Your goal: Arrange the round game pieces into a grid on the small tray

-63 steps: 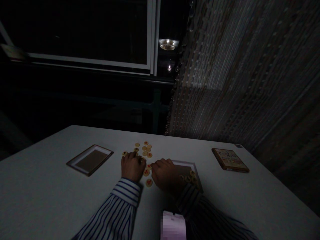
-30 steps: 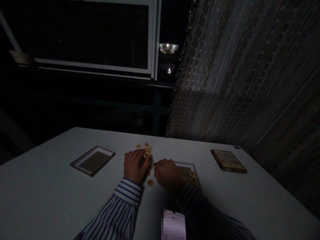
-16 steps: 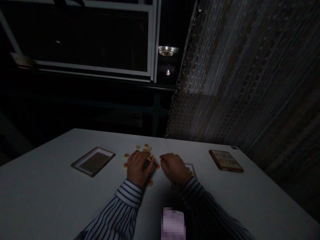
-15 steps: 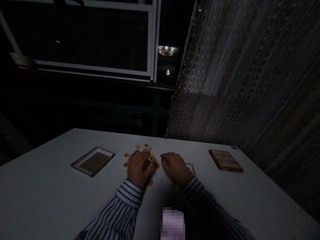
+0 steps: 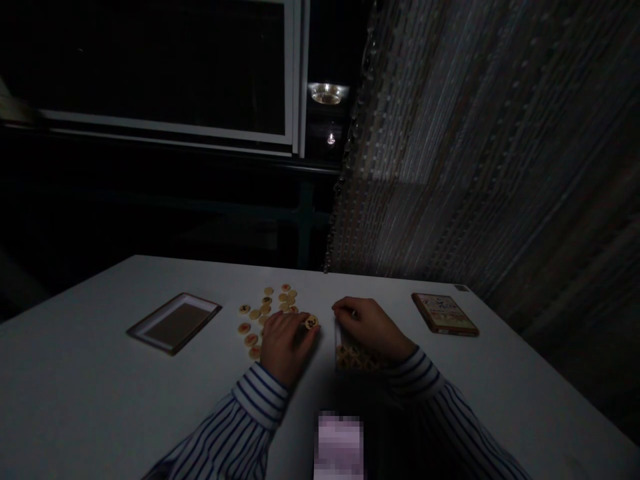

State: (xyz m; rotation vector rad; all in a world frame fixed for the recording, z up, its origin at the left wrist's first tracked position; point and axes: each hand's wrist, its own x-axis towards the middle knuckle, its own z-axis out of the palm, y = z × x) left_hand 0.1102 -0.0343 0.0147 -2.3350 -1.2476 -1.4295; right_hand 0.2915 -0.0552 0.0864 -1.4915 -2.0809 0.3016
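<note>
My left hand [image 5: 284,343] pinches a round xiangqi piece [image 5: 311,322] with a dark character between thumb and fingers, just above the table. Beside and beyond it, several loose xiangqi pieces [image 5: 251,340] lie scattered, some partly behind the hand. My right hand [image 5: 373,330] is curled over a clear shallow box [image 5: 336,347], its thumb and forefinger together by the far left corner. Whether those fingers pinch anything is too dark to make out. Rows of pieces [image 5: 356,359] sit inside the box, partly covered by the hand and wrist.
An open shallow tray or lid [image 5: 175,323] with a brown rim lies on the white table [image 5: 75,373] at left. At right lies a closed flat box [image 5: 445,313] with printing. A bead curtain [image 5: 400,200] hangs behind the table's far right edge.
My left hand has shifted slightly right with the piece held, uncovering more loose pieces. My right hand has moved right, exposing the clear box's left side and the pieces in it.
</note>
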